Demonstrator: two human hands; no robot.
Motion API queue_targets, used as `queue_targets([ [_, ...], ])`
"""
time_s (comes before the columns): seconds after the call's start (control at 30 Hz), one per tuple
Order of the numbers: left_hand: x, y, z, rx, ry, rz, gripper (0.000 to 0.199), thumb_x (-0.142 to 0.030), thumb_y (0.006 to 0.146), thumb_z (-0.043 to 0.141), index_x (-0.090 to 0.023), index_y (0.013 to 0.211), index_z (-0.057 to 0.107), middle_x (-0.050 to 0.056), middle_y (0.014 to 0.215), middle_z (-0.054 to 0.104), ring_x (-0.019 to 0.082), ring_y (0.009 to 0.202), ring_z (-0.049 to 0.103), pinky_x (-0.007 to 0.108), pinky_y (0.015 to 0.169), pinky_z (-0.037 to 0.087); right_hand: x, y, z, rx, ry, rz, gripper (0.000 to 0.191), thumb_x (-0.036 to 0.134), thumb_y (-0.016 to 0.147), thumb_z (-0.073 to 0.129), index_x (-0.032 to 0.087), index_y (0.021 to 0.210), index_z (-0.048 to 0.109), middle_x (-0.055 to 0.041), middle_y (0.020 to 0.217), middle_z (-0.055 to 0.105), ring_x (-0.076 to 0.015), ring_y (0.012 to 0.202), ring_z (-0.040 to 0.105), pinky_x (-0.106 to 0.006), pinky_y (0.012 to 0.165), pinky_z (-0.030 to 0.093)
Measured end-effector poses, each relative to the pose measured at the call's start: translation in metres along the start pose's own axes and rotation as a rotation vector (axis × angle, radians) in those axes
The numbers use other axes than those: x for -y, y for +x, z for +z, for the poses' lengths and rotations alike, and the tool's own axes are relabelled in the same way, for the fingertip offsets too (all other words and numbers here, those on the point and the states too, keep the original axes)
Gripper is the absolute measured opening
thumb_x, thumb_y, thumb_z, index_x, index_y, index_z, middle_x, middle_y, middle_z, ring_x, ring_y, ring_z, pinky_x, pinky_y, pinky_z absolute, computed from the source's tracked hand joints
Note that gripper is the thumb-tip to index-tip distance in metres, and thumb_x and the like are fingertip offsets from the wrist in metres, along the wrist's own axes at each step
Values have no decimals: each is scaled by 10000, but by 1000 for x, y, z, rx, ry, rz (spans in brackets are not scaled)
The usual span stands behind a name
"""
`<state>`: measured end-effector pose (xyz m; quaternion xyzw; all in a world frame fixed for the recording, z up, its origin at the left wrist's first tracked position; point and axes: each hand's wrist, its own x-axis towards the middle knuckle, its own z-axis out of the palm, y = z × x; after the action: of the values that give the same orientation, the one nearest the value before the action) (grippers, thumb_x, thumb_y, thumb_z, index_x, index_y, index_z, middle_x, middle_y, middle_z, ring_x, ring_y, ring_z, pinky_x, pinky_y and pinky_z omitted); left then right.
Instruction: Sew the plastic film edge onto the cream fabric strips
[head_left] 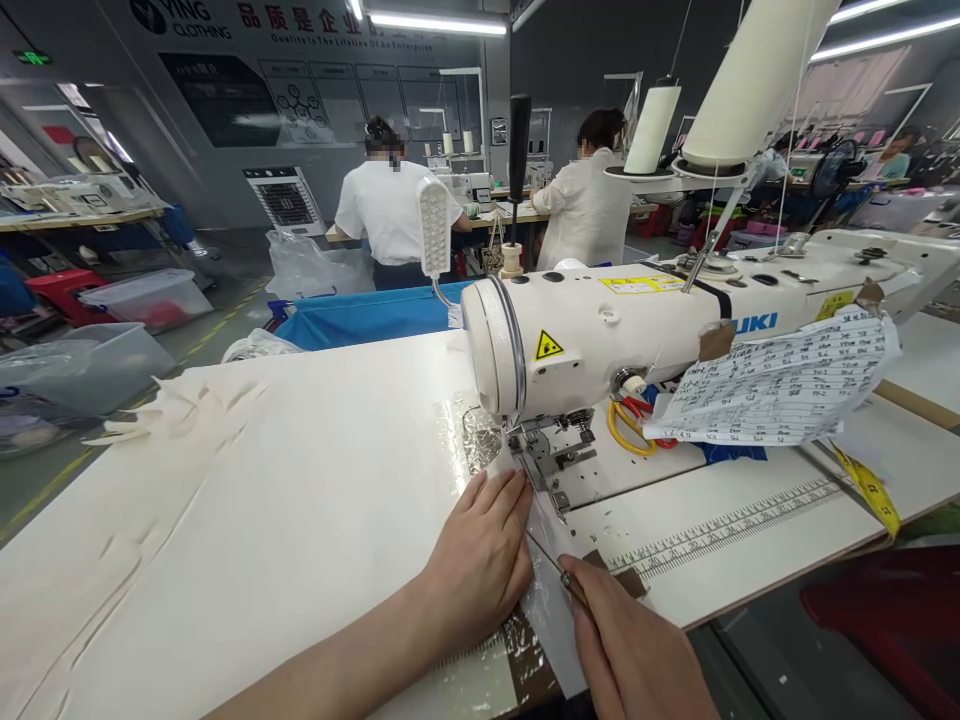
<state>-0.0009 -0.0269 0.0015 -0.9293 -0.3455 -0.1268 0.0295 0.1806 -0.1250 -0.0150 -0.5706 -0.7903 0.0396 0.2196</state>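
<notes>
Far left: cream cloth pieces (180, 415) lying loose on the table (330, 450). Left hand (484, 545) laid flat, fingers together, on a pale strip (551, 620) just before the presser foot (531, 452). Strip looks light, limp; best pinned by fingertips along its edge. Right hand (634, 640) closed round a slim pointed tool (576, 589).

wall (225, 185): "YING CLOTHING", "Quality Is The Lifeline Of An Enterprise" | sewing machine (577, 310): "UKI", warning triangle (548, 346)
</notes>
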Motion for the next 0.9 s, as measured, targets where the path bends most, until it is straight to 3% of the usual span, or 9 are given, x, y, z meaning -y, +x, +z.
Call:
queue_targets([
  [0.23, 7, 4, 1, -8, -4, -21, 476, -258, 944, 384, -75, 1374, 473, 150, 1416, 487, 302, 1335, 400, 490, 1152, 267, 4, 14, 2, -55, -23, -27, 353, 110, 940, 349, 179, 1275, 440, -82, 1059, 728, -199, 831, 736, -287, 587, 603],
  [0.4, 10, 10, -2, -5, 10, -107, 441, -232, 914, 432, -101, 1327, 512, 159, 1259, 547, 311, 1182, 478, 517, 1072, 351, 7, 28, 3, -115, -51, -26, 337, 90, 917, 339, 165, 1210, 487, -87, 990, 750, -209, 738, 742, -307, 547, 595],
  [0.53, 16, 13, 0, -8, 36, -103, 449, -235, 919, 448, -81, 1338, 499, 166, 1255, 544, 306, 1170, 480, 499, 1060, 366, 8, 36, 7, -151, -14, -3, 328, 100, 915, 329, 140, 1176, 524, -112, 968, 760, -223, 717, 751, -317, 517, 600],
  [0.73, 35, 17, 4, -40, 172, -62, 399, -86, 906, 426, -116, 1282, 557, 128, 1269, 590, 296, 1257, 458, 509, 1123, 285, 9, 31, 12, -120, 145, 58, 316, 156, 955, 334, 126, 1205, 524, -114, 913, 762, -219, 718, 749, -299, 551, 602],
  [0.9, 22, 12, 1, -79, 110, -45, 382, -123, 919, 420, -99, 1270, 569, 123, 1317, 574, 290, 1292, 440, 478, 1132, 295, 7, 24, 13, -54, 150, 60, 337, 164, 969, 343, 131, 1267, 495, -106, 952, 752, -226, 793, 748, -313, 608, 609],
])
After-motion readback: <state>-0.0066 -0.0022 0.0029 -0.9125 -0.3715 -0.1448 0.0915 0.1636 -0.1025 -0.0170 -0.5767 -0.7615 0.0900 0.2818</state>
